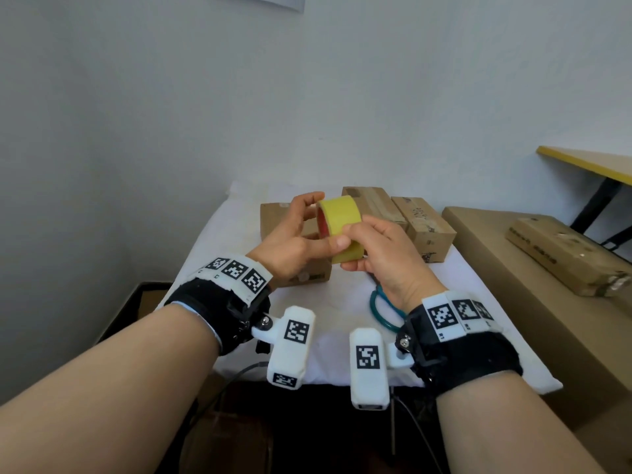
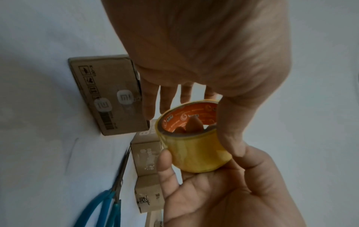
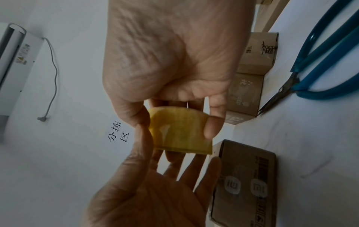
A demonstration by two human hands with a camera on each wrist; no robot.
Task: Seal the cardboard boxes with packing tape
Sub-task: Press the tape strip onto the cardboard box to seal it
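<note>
A yellow packing tape roll (image 1: pixel 342 227) with a red-orange core is held in the air between both hands, above the white-covered table (image 1: pixel 219 268). My left hand (image 1: pixel 325 218) pinches it, index finger on top and thumb on the near band. My right hand (image 1: pixel 355 248) grips its lower right side with thumb and curled fingers. In the left wrist view the tape roll (image 2: pixel 196 150) shows a fingertip inside its core. In the right wrist view the tape roll (image 3: pixel 180 132) sits between thumb and index finger. A cardboard box (image 1: pixel 273 217) lies under my left hand; two more boxes (image 1: pixel 427 227) stand at the back.
Teal-handled scissors (image 1: pixel 383 309) lie on the cloth below my right hand. A large cardboard carton (image 1: pixel 513 285) stands against the table's right side with a flat box (image 1: pixel 564 254) on top. A wall closes off the left and back. A yellow-edged table (image 1: pixel 588 162) is far right.
</note>
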